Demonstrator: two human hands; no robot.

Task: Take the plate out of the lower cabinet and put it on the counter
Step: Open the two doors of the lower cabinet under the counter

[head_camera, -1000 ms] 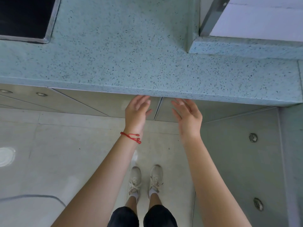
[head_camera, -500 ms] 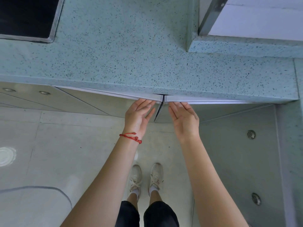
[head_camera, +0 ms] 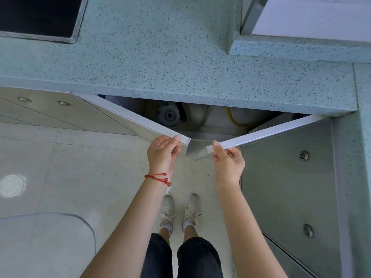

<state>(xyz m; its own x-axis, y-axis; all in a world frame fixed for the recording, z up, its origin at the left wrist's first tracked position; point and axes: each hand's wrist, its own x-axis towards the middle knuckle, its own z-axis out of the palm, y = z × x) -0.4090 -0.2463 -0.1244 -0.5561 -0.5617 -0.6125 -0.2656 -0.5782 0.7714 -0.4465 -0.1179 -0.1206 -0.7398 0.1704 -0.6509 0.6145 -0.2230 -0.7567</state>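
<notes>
Under the speckled teal counter (head_camera: 170,57) the lower cabinet stands partly open. My left hand (head_camera: 163,152) grips the top edge of the left cabinet door (head_camera: 132,117). My right hand (head_camera: 227,157) grips the top edge of the right cabinet door (head_camera: 267,130). Both doors are swung out toward me in a V. In the gap I see a dark round part (head_camera: 168,115), a yellow hose (head_camera: 230,117) and pale curved shapes. No plate shows; most of the inside is hidden by the counter edge.
A black inset hob (head_camera: 38,15) sits in the counter at the far left. A raised ledge (head_camera: 297,49) and window frame are at the far right. A grey side panel (head_camera: 287,187) stands to my right. My feet (head_camera: 180,209) are on the tiled floor.
Both hands went from reaching under the counter edge to gripping the door tops. The two doors have swung out toward me, opening the cabinet.
</notes>
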